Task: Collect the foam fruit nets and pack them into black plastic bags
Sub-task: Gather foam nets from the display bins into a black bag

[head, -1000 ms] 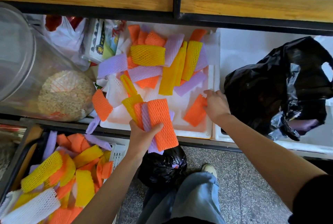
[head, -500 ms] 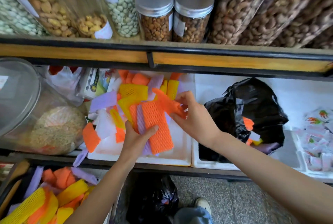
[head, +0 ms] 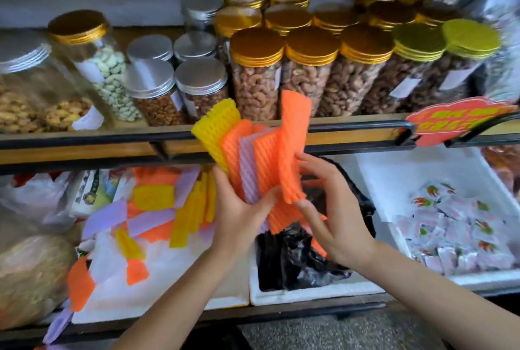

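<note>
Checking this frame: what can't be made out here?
1. Black plastic bag, head view: mouth and contents covered by the foam net bundle in the left hand and by the right hand.
2. Right hand: blur hides whether it pinches the tallest orange net or only touches it.
3. Red sign: lettering smeared by motion blur.
4. Jar labels: too blurred to read.

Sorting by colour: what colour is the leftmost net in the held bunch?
That net is yellow; head view.

We note: jars [head: 256, 76] and shelf rail [head: 84, 143] wall off the back. Open room over black bag [head: 295, 262]. Nets [head: 153, 197] litter left box [head: 168, 297].
</note>
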Demonstrator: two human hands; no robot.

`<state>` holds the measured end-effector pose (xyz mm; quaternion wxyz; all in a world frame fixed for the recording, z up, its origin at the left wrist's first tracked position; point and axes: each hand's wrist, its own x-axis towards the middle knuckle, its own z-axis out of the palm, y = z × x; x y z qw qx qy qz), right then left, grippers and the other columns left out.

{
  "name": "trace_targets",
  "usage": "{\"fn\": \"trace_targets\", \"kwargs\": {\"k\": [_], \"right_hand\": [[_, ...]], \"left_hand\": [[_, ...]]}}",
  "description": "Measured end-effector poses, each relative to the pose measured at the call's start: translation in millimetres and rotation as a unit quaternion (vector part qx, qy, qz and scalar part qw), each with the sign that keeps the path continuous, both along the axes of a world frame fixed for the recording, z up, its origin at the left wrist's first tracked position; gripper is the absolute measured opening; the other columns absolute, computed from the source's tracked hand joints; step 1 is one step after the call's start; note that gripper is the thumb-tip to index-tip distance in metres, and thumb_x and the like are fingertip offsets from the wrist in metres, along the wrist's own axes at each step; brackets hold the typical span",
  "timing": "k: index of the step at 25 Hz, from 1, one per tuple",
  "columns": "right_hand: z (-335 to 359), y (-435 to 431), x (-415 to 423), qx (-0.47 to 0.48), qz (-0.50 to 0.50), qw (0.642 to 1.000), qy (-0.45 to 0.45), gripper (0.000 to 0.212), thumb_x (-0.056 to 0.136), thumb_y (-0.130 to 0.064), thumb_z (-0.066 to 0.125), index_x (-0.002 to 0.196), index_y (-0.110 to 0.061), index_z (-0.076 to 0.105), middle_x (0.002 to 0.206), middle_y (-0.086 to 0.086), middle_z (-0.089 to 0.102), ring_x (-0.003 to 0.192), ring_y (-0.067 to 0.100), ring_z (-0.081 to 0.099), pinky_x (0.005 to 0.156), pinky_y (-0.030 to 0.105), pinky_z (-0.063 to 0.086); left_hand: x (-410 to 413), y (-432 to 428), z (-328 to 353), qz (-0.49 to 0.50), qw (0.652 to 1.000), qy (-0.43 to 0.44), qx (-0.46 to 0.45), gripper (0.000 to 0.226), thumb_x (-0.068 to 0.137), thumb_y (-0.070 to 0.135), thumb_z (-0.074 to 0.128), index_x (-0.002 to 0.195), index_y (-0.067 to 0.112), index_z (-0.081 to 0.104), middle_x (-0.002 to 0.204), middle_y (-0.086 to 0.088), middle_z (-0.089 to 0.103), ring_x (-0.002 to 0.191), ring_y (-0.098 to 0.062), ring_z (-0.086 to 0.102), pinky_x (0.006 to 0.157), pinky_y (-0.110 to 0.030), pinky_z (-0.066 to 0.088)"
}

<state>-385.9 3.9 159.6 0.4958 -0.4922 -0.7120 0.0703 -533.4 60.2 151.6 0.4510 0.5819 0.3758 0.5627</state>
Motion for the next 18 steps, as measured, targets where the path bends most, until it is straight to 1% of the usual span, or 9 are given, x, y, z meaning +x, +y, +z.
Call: {"fn": "trace_targets", "kwargs": {"k": [2,4,5,7,9,11,14,16,18], "right_hand": [[-2,-12,26,0.007,-0.032,0.999,0.013,0.055,0.095,-0.051,0.040,0.138,-0.017,0.032,0.139,0.003,0.041,0.124,0.022,0.048,0.096,0.031,0.045],[-8,-24,50,-0.037,-0.061,0.996,0.047,0.063,0.092,-0.057,0.040,0.140,-0.018,0.030,0.137,0.004,0.043,0.123,0.020,0.049,0.096,0.032,0.046],[-12,-31,60,-0.068,-0.072,0.992,0.078,0.067,0.089,-0.060,0.041,0.142,-0.020,0.029,0.136,0.001,0.044,0.123,0.016,0.049,0.095,0.031,0.047],[-23,-43,78,-0.121,-0.082,0.979,0.145,0.072,0.083,-0.066,0.046,0.142,-0.030,0.027,0.137,-0.012,0.044,0.125,0.004,0.046,0.096,0.022,0.046],[-36,-49,92,-0.174,-0.074,0.961,0.200,0.073,0.078,-0.068,0.054,0.138,-0.041,0.023,0.133,-0.034,0.040,0.124,-0.007,0.043,0.094,0.013,0.042],[-50,-49,99,-0.238,-0.083,0.938,0.237,0.077,0.076,-0.058,0.063,0.137,-0.038,0.021,0.126,-0.040,0.041,0.118,-0.016,0.043,0.095,0.012,0.042],[-73,-37,102,-0.304,-0.102,0.912,0.255,0.086,0.068,-0.047,0.071,0.137,-0.030,0.022,0.123,-0.029,0.039,0.112,-0.022,0.042,0.090,0.008,0.043],[-86,-26,97,-0.320,-0.109,0.908,0.250,0.082,0.068,-0.040,0.079,0.130,-0.035,0.025,0.121,-0.029,0.040,0.113,-0.021,0.042,0.090,0.007,0.041],[-100,-15,91,-0.331,-0.126,0.905,0.236,0.075,0.070,-0.027,0.081,0.119,-0.038,0.026,0.109,-0.034,0.039,0.103,-0.022,0.048,0.076,0.000,0.040]], "left_hand": [[30,-3,4,-0.033,0.998,0.041,0.028,0.069,0.055,0.046,0.078,0.108,0.026,0.038,0.108,0.011,0.054,0.101,0.008,0.053,0.084,-0.009,0.039],[61,-7,7,-0.044,0.991,0.119,0.050,0.073,0.054,0.055,0.074,0.108,0.021,0.037,0.102,0.012,0.046,0.096,0.017,0.046,0.078,-0.002,0.034],[75,-9,7,-0.056,0.983,0.163,0.057,0.076,0.055,0.057,0.073,0.111,0.021,0.037,0.102,0.011,0.042,0.097,0.016,0.043,0.079,-0.002,0.033],[98,-13,1,-0.113,0.963,0.239,0.048,0.080,0.064,0.050,0.074,0.128,0.024,0.034,0.113,0.008,0.038,0.105,0.008,0.040,0.088,-0.007,0.033],[115,-16,-8,-0.193,0.945,0.264,0.021,0.079,0.077,0.042,0.063,0.143,0.029,0.023,0.130,0.010,0.035,0.121,0.003,0.034,0.100,-0.014,0.029],[123,-19,-17,-0.266,0.927,0.262,-0.026,0.070,0.088,0.038,0.046,0.149,0.036,0.011,0.147,0.015,0.027,0.135,0.002,0.025,0.106,-0.015,0.021],[124,-27,-33,-0.304,0.879,0.339,-0.140,0.054,0.101,0.038,0.028,0.150,0.033,0.005,0.158,0.006,0.013,0.144,-0.011,0.015,0.113,-0.026,0.016],[121,-28,-38,-0.298,0.843,0.406,-0.191,0.055,0.101,0.043,0.023,0.151,0.030,0.003,0.159,0.000,0.008,0.145,-0.017,0.013,0.113,-0.030,0.015],[119,-26,-41,-0.299,0.824,0.438,-0.197,0.058,0.101,0.044,0.027,0.151,0.026,0.005,0.159,-0.002,0.011,0.144,-0.019,0.016,0.112,-0.030,0.017]]}}
